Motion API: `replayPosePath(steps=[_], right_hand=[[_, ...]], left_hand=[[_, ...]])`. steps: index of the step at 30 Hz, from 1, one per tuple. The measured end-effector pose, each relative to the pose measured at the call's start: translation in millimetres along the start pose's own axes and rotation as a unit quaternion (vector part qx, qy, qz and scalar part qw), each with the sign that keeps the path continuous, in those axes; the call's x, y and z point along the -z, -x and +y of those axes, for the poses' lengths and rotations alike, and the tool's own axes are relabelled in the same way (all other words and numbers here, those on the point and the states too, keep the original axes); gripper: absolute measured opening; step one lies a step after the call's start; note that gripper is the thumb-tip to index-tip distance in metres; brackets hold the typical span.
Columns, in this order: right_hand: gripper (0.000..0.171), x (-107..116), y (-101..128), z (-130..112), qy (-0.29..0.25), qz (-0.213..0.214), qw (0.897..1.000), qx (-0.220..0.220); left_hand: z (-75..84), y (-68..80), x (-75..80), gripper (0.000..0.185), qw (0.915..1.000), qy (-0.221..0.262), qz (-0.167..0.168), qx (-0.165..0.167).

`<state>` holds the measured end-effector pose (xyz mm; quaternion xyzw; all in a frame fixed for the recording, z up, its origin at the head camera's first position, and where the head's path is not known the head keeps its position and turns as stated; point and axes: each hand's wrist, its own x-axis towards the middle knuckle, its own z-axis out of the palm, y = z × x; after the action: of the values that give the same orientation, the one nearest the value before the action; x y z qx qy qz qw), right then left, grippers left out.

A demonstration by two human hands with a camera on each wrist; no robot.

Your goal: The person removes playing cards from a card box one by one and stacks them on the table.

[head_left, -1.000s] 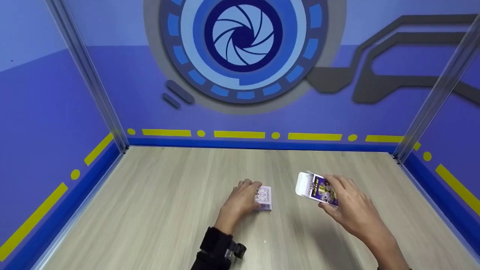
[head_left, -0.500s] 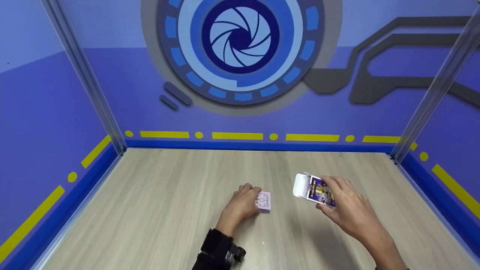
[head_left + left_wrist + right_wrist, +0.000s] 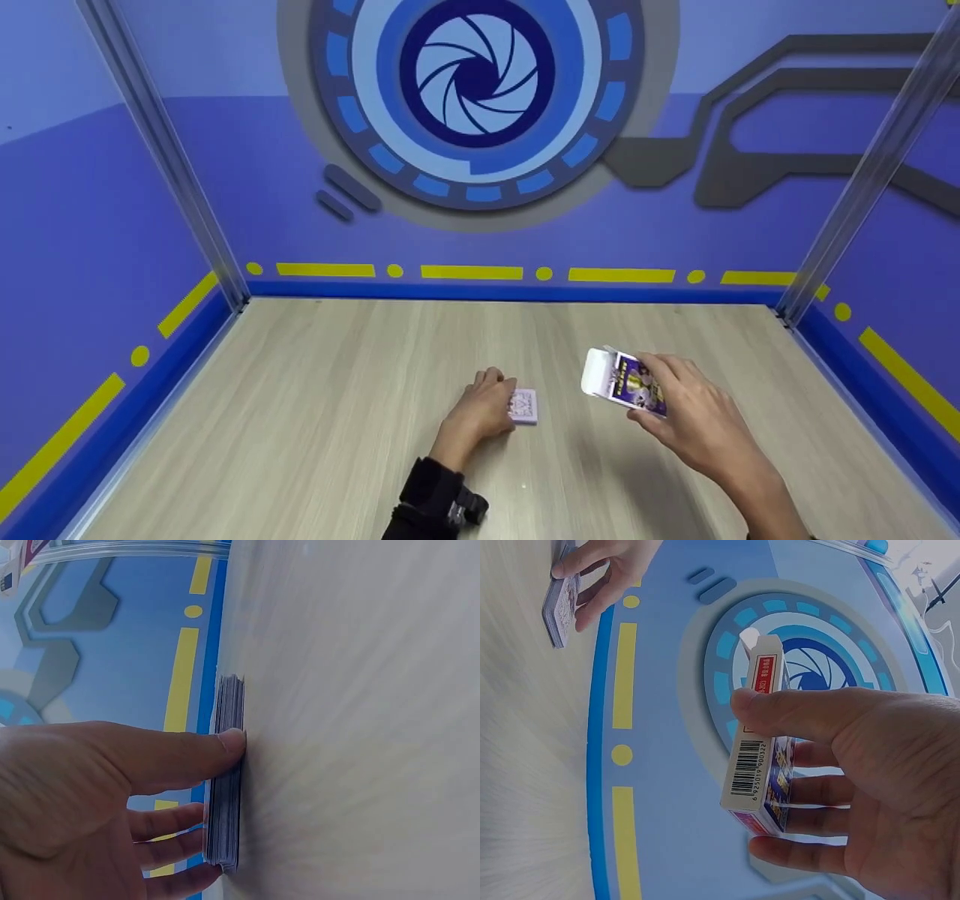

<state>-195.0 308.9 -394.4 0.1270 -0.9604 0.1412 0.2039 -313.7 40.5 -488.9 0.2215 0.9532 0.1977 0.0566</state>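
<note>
Left fingers pinch the card stack, probably slippery, best held by opposite edges; right fingers grip the box, likely light and crushable.

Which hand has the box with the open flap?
The right hand, holding the playing-card box above the table; the left hand grips the deck of cards instead.

Right hand grips a barcoded box — left hand holds a card stack.
</note>
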Motion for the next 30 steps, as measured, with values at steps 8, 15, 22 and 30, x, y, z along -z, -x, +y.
replayPosePath(steps=[8, 15, 22, 30], right_hand=[[0.076, -3.5, 1.2, -0.8, 0.002, -0.001, 1.000, 0.000], [0.076, -4.5, 1.2, -2.5, 0.000, -0.004, 1.000, -0.003], [0.075, -3.1, 0.2, -2.5, 0.000, -0.002, 1.000, 0.001], [0.075, -1.6, -0.1, -0.6, -0.008, 0.002, 1.000, -0.001]], left_hand=[[-1.8, 1.6, -1.7, 0.067, 1.0000, -0.003, 0.003, -0.005], [-4.3, 3.9, -2.3, 0.065, 0.9999, 0.008, 0.012, -0.007], [-4.8, 5.3, 0.2, 0.066, 0.9997, 0.012, 0.017, -0.010], [-3.3, 9.8, 16.3, 0.076, 0.9982, 0.059, 0.004, 0.014]])
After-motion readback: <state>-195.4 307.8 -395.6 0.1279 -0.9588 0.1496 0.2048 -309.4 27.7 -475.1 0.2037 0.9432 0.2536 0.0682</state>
